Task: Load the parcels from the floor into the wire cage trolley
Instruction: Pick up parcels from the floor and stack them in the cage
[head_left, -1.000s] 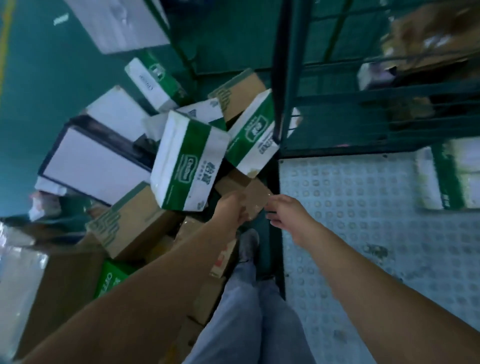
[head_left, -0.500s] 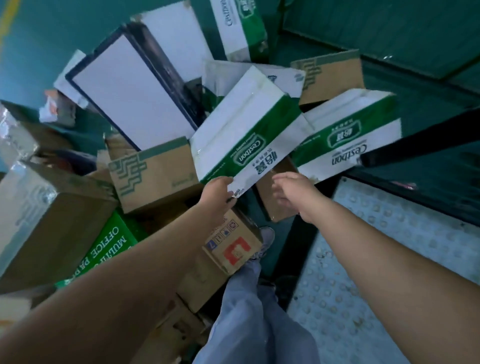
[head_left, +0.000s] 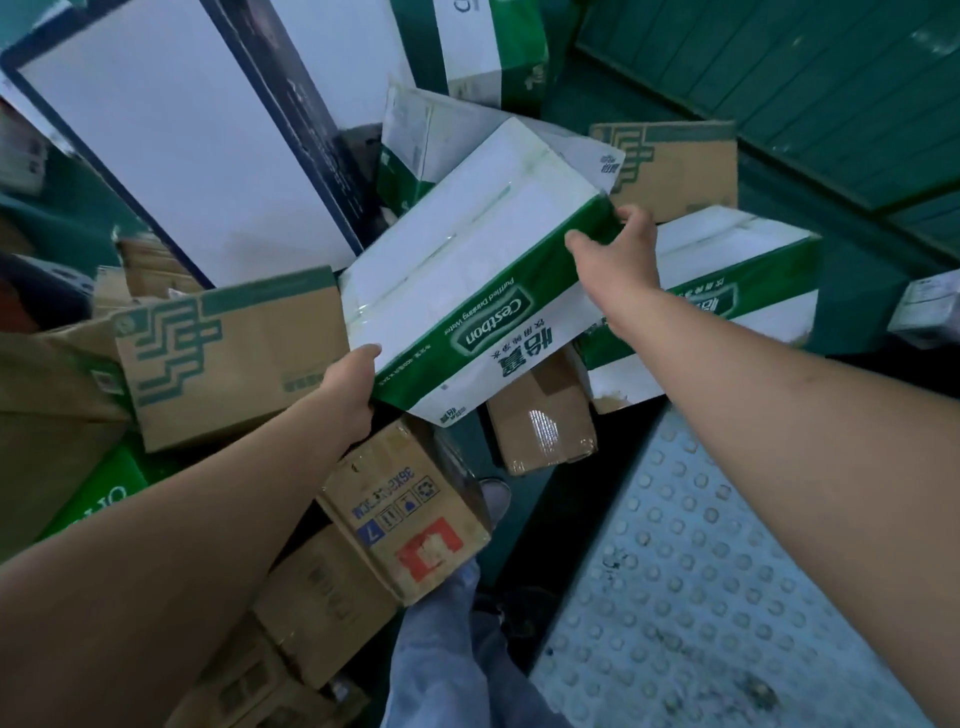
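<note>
Nearest you: studded metal trolley deck (head_left: 691, 597) at lower right; brown carton with red mark (head_left: 410, 514) beside your jeans leg (head_left: 441, 644). Your left hand (head_left: 349, 387) grips the near-left corner of the white-and-green Cestbon water carton (head_left: 467, 280), thumb on top, other fingers hidden beneath. Your right hand (head_left: 618, 254) clasps its far-right edge, fingers curled over. Carton tilted atop the floor pile. Beyond: second Cestbon carton (head_left: 727, 291), large white flat box (head_left: 171, 135).

The white-and-green carton (head_left: 467, 291) reads "Cestbon Purified Drinking Water"; the small brown box (head_left: 410, 509) shows "7".
</note>
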